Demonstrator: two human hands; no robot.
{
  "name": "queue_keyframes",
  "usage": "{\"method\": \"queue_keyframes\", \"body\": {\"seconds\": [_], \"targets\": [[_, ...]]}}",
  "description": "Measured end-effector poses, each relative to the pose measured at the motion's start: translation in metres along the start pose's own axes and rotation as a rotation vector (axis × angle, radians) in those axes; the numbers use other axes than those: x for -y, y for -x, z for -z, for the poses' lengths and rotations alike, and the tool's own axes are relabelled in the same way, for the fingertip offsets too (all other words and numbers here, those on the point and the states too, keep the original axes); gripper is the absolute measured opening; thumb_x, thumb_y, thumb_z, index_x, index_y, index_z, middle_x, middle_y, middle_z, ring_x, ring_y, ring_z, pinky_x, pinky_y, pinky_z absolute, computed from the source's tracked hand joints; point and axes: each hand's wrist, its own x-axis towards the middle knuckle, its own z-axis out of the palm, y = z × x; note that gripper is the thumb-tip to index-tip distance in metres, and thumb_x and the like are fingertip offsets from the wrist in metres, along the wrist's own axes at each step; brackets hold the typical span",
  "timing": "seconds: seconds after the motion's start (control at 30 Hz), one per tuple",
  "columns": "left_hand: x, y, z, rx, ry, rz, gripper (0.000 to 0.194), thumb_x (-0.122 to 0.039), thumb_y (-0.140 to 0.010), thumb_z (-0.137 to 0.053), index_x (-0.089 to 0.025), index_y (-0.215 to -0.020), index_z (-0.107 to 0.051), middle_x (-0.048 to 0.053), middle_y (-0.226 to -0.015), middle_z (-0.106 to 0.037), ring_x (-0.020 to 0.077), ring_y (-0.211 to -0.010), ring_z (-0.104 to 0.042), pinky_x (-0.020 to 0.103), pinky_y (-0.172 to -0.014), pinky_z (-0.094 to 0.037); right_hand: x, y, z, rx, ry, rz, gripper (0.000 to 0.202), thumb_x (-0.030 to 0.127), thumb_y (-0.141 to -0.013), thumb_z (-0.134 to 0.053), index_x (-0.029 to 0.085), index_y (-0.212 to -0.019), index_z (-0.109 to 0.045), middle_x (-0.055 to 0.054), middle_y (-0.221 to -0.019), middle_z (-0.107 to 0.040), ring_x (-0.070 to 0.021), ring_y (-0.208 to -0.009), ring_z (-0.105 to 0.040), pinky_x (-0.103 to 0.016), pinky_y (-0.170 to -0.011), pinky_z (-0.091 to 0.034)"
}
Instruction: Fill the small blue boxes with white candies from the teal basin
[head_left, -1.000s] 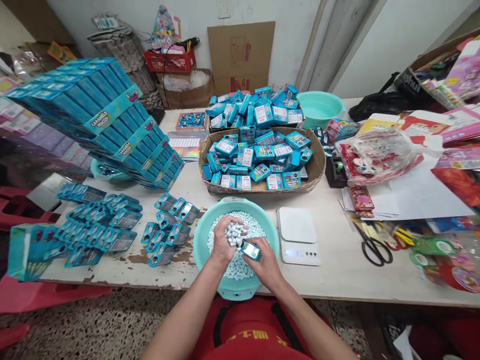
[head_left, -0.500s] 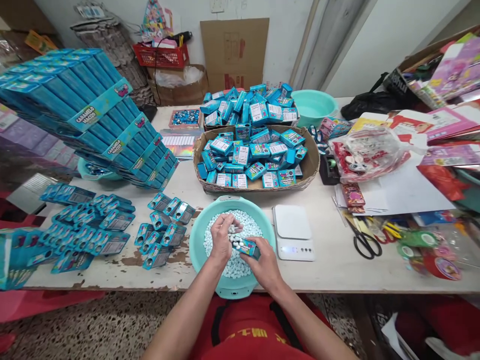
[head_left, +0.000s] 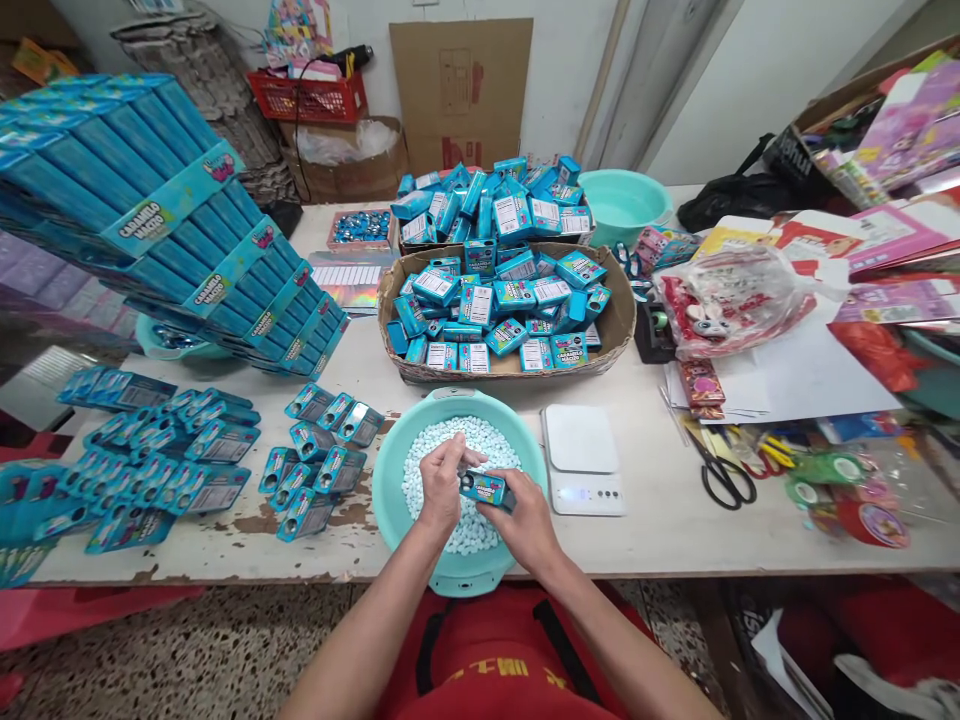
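My right hand (head_left: 525, 515) grips a small blue candy box (head_left: 486, 488), tilted above the mint-green basin (head_left: 390, 460). A round dark opening shows at the box's left end. Close against that end, my left hand (head_left: 441, 487) is cupped with its fingers curled together. What lies inside those fingers, if anything, is hidden. Many small pale candies (head_left: 471, 538) fill the bottom of the basin under both hands.
Right of the basin stands a white scale (head_left: 581, 440), with scissors (head_left: 720, 475) farther right. Behind is a carton (head_left: 622, 350) of blue boxes. Open-ended boxes (head_left: 292, 490) lie at left, below a tall leaning stack of display cartons (head_left: 187, 210).
White candies showed between my left hand and the box; now they are out of sight and the box's opening is visible. The whole view has shifted slightly.
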Motion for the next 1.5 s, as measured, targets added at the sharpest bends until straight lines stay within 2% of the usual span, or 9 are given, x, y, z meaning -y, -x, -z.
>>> {"method": "queue_keyframes", "body": {"seconds": [0.3, 0.6, 0.73, 0.83, 0.97, 1.1, 1.3, 1.37, 1.5], "targets": [[0.001, -0.003, 0.003, 0.111, 0.03, 0.022, 0.025, -0.04, -0.078, -0.057, -0.017, -0.072, -0.064, 0.004, -0.065, -0.063, 0.0205, -0.072, -0.064, 0.03, -0.07, -0.048, -0.012, -0.007, -0.007, -0.05, -0.057, -0.017, 0.03, 0.019, -0.066, -0.067, 0.023, -0.096, -0.063, -0.004, -0.095, -0.067, -0.0257, -0.091, -0.06, -0.039, -0.082, -0.045], [-0.002, -0.009, 0.006, 0.145, 0.115, 0.071, 0.023, -0.035, -0.075, -0.059, -0.016, -0.063, -0.063, 0.006, -0.069, -0.063, 0.0209, -0.074, -0.064, 0.034, -0.078, -0.048, -0.021, -0.012, -0.01, -0.043, -0.097, -0.032, 0.029, 0.019, -0.068, -0.067, 0.023, -0.096, -0.063, -0.004, -0.094, -0.066, -0.025, -0.091, -0.06, -0.04, -0.082, -0.046], [0.003, -0.02, 0.018, 0.003, 0.065, 0.028, 0.026, -0.04, -0.076, -0.057, -0.016, -0.067, -0.062, 0.005, -0.07, -0.062, 0.0195, -0.07, -0.063, 0.034, -0.076, -0.049, -0.02, -0.016, -0.006, -0.05, -0.168, -0.073, 0.029, 0.023, -0.067, -0.07, 0.023, -0.095, -0.064, -0.004, -0.095, -0.067, -0.0244, -0.093, -0.061, -0.039, -0.084, -0.046], [0.023, -0.029, 0.038, -0.093, -0.31, -0.051, 0.024, -0.042, -0.076, -0.057, -0.019, -0.072, -0.062, 0.006, -0.077, -0.063, 0.0238, -0.083, -0.062, 0.038, -0.082, -0.046, -0.023, -0.023, 0.002, -0.122, -0.262, -0.122, 0.035, 0.032, -0.068, -0.071, 0.021, -0.1, -0.062, -0.004, -0.097, -0.067, -0.0233, -0.091, -0.062, -0.037, -0.082, -0.048], [0.071, -0.025, 0.046, 0.374, -1.017, -0.215, 0.031, -0.035, -0.069, -0.064, -0.02, -0.096, -0.064, 0.014, -0.117, -0.058, 0.0333, -0.119, -0.044, 0.048, -0.103, -0.029, -0.037, -0.038, 0.008, -0.271, -0.309, -0.096, 0.039, 0.037, -0.071, -0.07, 0.02, -0.104, -0.059, -0.006, -0.099, -0.065, -0.022, -0.091, -0.062, -0.036, -0.082, -0.049], [0.11, -0.018, 0.022, 0.784, -1.246, -0.432, 0.057, -0.037, -0.075, -0.055, -0.02, -0.128, -0.047, 0.014, -0.136, -0.044, 0.0329, -0.127, -0.033, 0.054, -0.107, -0.016, -0.056, -0.049, 0.001, -0.343, -0.239, -0.003, 0.036, 0.035, -0.073, -0.067, 0.02, -0.105, -0.057, -0.007, -0.102, -0.062, -0.022, -0.095, -0.06, -0.038, -0.086, -0.048], [0.1, -0.012, 0.04, 1.036, -1.368, -0.419, 0.028, -0.038, -0.072, -0.055, -0.021, -0.092, -0.065, 0.014, -0.1, -0.059, 0.0334, -0.1, -0.047, 0.051, -0.089, -0.032, -0.066, -0.05, -0.005, -0.317, -0.106, 0.096, 0.035, 0.037, -0.076, -0.065, 0.022, -0.106, -0.057, -0.006, -0.101, -0.061, -0.0221, -0.098, -0.059, -0.039, -0.089, -0.047], [0.091, -0.008, 0.058, 0.962, -1.269, -0.277, 0.017, -0.034, -0.067, -0.06, -0.021, -0.077, -0.064, 0.012, -0.086, -0.06, 0.0313, -0.093, -0.049, 0.047, -0.087, -0.035, -0.065, -0.05, -0.004, -0.308, -0.088, 0.093, 0.034, 0.038, -0.077, -0.065, 0.022, -0.106, -0.057, -0.006, -0.101, -0.061, -0.0222, -0.097, -0.059, -0.039, -0.088, -0.047], [0.077, -0.011, 0.083, 0.515, -0.982, 0.009, 0.017, -0.024, -0.051, -0.072, -0.022, -0.058, -0.057, 0.004, -0.063, -0.053, 0.0263, -0.077, -0.055, 0.038, -0.078, -0.041, -0.059, -0.051, 0.0, -0.267, -0.066, 0.14, 0.032, 0.035, -0.077, -0.065, 0.022, -0.105, -0.058, -0.007, -0.101, -0.063, -0.0236, -0.098, -0.059, -0.04, -0.088, -0.046]]}}
